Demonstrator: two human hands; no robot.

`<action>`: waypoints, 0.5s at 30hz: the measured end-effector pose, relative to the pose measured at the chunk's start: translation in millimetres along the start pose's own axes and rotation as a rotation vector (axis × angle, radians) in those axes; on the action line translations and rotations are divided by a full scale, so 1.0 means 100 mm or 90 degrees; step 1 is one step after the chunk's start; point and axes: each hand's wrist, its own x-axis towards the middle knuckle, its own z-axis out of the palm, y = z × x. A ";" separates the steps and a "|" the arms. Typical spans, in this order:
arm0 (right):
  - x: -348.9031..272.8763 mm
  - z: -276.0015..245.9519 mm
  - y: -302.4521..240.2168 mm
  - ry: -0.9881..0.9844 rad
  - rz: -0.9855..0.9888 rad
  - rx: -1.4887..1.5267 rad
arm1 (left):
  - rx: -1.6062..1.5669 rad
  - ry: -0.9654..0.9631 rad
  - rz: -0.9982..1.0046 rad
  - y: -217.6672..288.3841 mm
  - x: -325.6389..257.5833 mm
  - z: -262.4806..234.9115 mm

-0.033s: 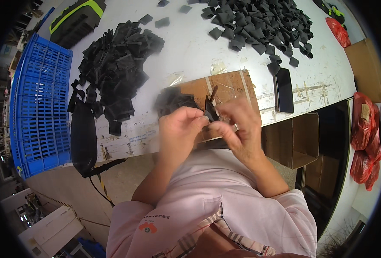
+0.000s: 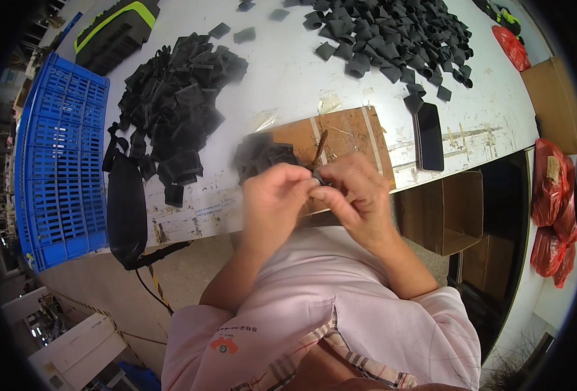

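Both hands meet over the near edge of a brown board at the table's front. My left hand (image 2: 274,195) is closed, thumb and forefinger pinching a small black fabric piece (image 2: 318,176). Against it, my right hand (image 2: 360,199) has its fingers curled on the same piece. Fingers cover most of it, so its shape is hidden. Just beyond the fingertips, a thin brown strip-like tool (image 2: 321,146) lies on the board (image 2: 357,133). Left of it, next to my left hand, is a small heap of flat black pieces (image 2: 262,155).
A large pile of flat black pieces (image 2: 177,104) lies left, tube-shaped ones (image 2: 392,39) at the far right. A phone (image 2: 430,137) rests on the right. A blue crate (image 2: 63,163) and black pouch (image 2: 127,208) stand left; an open cardboard box (image 2: 461,212) sits below the right edge.
My right hand has moved in slightly, its fingers curling closer against my left fingertips. The black piece, which stood up plainly between the hands, is now mostly covered.
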 end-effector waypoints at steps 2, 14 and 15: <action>-0.02 0.04 0.02 0.023 -0.005 0.015 | 0.043 0.004 0.074 0.01 -0.02 0.05; 0.02 0.13 0.18 0.176 -0.054 -0.210 | -0.439 0.026 -0.151 0.09 0.10 0.14; 0.00 0.11 0.16 0.140 0.059 -0.022 | -0.533 -0.063 -0.168 0.07 0.10 0.08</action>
